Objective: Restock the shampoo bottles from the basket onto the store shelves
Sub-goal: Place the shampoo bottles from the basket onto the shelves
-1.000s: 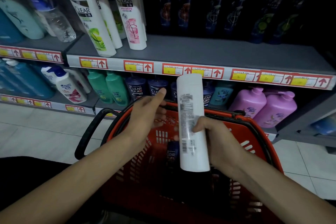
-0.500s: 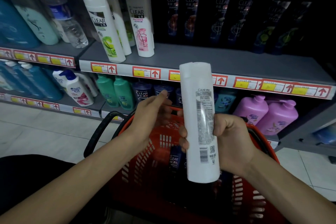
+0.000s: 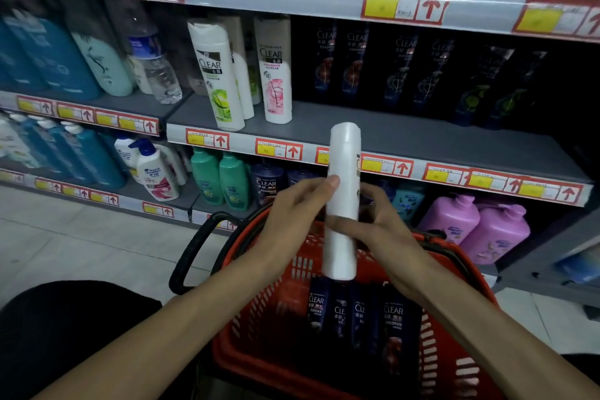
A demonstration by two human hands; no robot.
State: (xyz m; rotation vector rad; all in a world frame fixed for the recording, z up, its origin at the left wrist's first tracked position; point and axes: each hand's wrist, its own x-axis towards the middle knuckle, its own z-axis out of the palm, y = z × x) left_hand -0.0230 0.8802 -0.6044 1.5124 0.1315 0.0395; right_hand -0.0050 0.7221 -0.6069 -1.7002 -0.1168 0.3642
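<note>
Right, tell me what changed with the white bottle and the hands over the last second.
The left hand, open beside the white bottle a second ago, now grips it along with the right hand. The bottle has turned from back label to narrow side towards the camera. It stays upright above the red basket, dark bottles still inside.

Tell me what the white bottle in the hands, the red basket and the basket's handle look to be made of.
White bottle: likely plastic, smooth, slightly glossy; an even white shell with soft highlights.
Red basket: rigid moulded plastic, going by the slotted walls and uniform colour.
Handle: black, matte, a curved loop; plastic or coated metal, I cannot tell which.
</note>
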